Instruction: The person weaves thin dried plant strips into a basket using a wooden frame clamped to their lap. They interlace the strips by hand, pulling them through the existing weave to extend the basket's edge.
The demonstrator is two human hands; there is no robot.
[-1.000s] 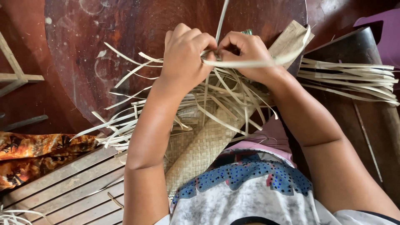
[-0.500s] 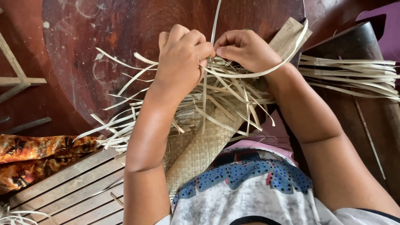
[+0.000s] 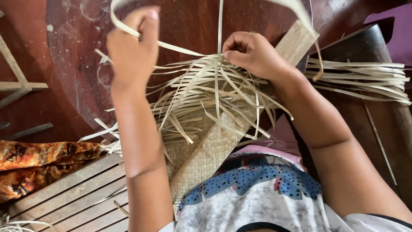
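Observation:
A half-woven mat of pale straw strips (image 3: 206, 154) lies across my lap, its loose ends fanning out towards a dark round wooden tabletop (image 3: 86, 68). My left hand (image 3: 133, 47) is raised up at the left and grips one long pale strip (image 3: 180, 49), pulled out sideways from the weave. My right hand (image 3: 251, 53) rests on the upper edge of the loose ends, its fingertips pinching several strips together where they cross. One strip stands straight up from under that hand.
A bundle of spare straw strips (image 3: 365, 79) lies on a dark wooden block at the right. An orange patterned cloth (image 3: 38, 165) sits at the lower left beside slatted wooden boards (image 3: 73, 193). A pale wooden frame (image 3: 17, 81) stands at the far left.
My left hand has let go of the weave's edge and moved up and left, drawing one long strip out. The view has closed in on the work. My right hand stays pinching the strips.

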